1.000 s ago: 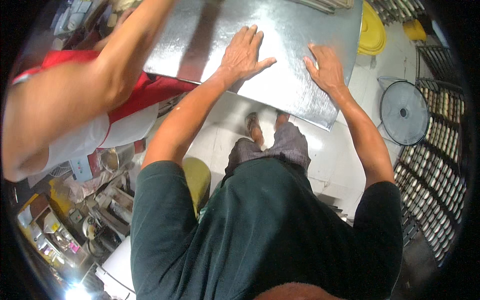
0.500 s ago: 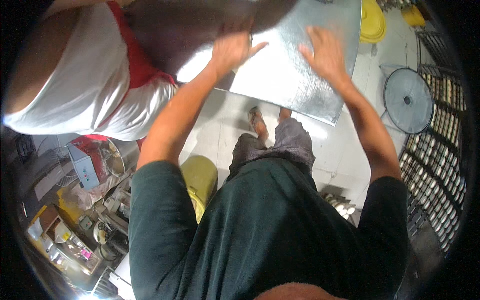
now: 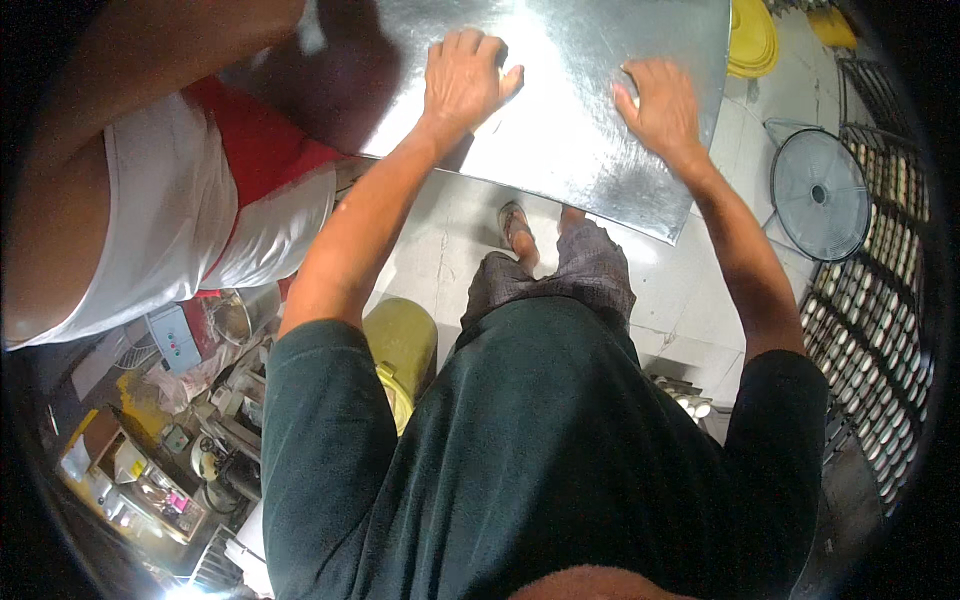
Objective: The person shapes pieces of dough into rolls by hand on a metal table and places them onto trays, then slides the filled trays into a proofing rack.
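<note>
My left hand (image 3: 465, 82) is palm down at the metal tabletop (image 3: 560, 160), its fingers bent over slightly and its thumb out to the right. Some distance to the right, my right hand (image 3: 664, 108) is likewise palm down, with bent fingers and the thumb apart, a little smeared by motion. I see nothing held in either hand, though the space beneath both palms is hidden. Bright glare covers the shiny metal between them.
A person in a white top and red apron (image 3: 235, 140) stands close at my left. By my left elbow is a yellow-green bin (image 3: 402, 335). A round fan (image 3: 820, 195) and racks of pale pieces (image 3: 865, 335) line the right. Yellow lids (image 3: 752, 40) lie beyond the table.
The co-worker's arm and body have shifted left, uncovering more tabletop. My hands' fingers are more bent than before. My right hand sits slightly lower.
</note>
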### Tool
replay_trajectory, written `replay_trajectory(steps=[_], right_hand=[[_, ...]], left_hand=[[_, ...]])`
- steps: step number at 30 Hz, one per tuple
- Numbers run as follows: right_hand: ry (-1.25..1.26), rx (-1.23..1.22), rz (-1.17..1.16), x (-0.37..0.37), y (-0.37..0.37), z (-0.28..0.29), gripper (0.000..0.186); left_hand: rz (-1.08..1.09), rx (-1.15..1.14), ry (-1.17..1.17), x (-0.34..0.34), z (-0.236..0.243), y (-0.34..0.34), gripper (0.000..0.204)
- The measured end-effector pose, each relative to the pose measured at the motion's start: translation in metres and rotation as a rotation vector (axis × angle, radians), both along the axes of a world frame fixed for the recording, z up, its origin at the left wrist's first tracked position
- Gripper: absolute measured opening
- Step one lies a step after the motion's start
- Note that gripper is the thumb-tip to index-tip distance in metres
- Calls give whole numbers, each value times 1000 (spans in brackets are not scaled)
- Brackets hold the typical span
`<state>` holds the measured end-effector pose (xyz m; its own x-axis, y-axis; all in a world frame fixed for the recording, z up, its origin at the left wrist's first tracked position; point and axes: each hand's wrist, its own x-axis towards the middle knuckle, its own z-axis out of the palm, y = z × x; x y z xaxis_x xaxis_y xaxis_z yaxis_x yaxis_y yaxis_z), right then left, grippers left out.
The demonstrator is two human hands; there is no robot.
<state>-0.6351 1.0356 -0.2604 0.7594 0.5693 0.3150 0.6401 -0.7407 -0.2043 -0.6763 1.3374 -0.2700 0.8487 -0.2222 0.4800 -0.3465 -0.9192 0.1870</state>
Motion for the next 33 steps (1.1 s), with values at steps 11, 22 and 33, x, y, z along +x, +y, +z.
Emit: replay_trajectory(steps=[11, 22, 33], right_hand=[[154, -95, 25, 18, -1, -16, 32], [187, -119, -60, -6, -19, -16, 32], [-109, 21, 79, -29, -23, -2, 42]], left_hand=[[-137, 86, 172, 28, -30, 18, 27], [25, -8, 337, -19, -6, 5, 37], [-27, -21, 142, -45, 20, -9, 33]])
